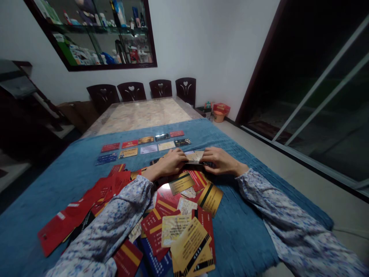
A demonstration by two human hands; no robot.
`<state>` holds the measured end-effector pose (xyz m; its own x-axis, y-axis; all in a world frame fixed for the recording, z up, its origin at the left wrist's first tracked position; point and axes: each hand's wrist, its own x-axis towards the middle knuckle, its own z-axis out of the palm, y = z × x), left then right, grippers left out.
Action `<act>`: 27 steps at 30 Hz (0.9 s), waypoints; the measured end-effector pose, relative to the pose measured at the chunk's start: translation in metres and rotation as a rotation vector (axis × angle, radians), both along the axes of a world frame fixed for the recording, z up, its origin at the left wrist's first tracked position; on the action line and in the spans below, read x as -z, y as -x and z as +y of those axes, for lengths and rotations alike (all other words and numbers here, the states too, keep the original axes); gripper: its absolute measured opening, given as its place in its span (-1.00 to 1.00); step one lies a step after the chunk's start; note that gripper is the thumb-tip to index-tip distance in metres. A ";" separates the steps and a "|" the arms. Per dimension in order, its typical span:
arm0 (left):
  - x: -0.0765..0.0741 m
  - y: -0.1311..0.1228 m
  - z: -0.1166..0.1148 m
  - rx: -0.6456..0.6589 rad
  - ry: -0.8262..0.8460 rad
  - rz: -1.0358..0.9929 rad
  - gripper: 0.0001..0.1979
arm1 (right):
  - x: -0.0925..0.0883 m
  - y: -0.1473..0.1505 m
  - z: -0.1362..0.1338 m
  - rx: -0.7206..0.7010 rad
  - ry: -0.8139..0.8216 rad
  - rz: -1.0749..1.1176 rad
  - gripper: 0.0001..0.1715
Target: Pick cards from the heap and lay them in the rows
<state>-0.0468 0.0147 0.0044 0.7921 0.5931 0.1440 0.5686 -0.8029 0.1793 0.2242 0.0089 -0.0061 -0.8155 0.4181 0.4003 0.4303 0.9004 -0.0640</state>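
- Jumbled gold, red and blue cards form a loose pile (155, 227) closest to the viewer, overlapping every which way, many with printed text facing up.
- At the pile's far edge sit the held cards (194, 156), a small bundle stretched between two hands — whether it touches the cloth below, I cannot tell.
- The left hand (173, 159) has its fingers curled on the bundle's left end, its floral sleeve (121, 215) crossing above the pile.
- The right hand (219, 159) is clamped on the opposite end, fingers bent, forearm reaching in from the right.
- Just beyond the left hand lie two neat rows of cards (149, 149), five in each — red, gold, black, blue, lavender and cream.
- Under all these is a blue cloth (245, 231), covering the near part of the counter (144, 111).
- Farther off, four dark chairs (132, 92) stand by the white wall (219, 46), below a lit display cabinet (103, 67).
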 end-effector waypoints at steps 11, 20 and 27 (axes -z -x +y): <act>0.003 -0.005 -0.001 -0.153 -0.046 -0.169 -0.77 | 0.010 0.003 0.005 0.139 -0.092 0.192 -0.68; 0.008 -0.007 -0.003 -0.129 -0.013 -0.273 -0.51 | 0.019 0.003 0.008 0.204 0.018 0.226 -0.70; 0.012 -0.008 -0.002 -0.179 -0.030 -0.240 -0.55 | 0.025 0.005 0.009 0.279 0.055 0.232 -0.73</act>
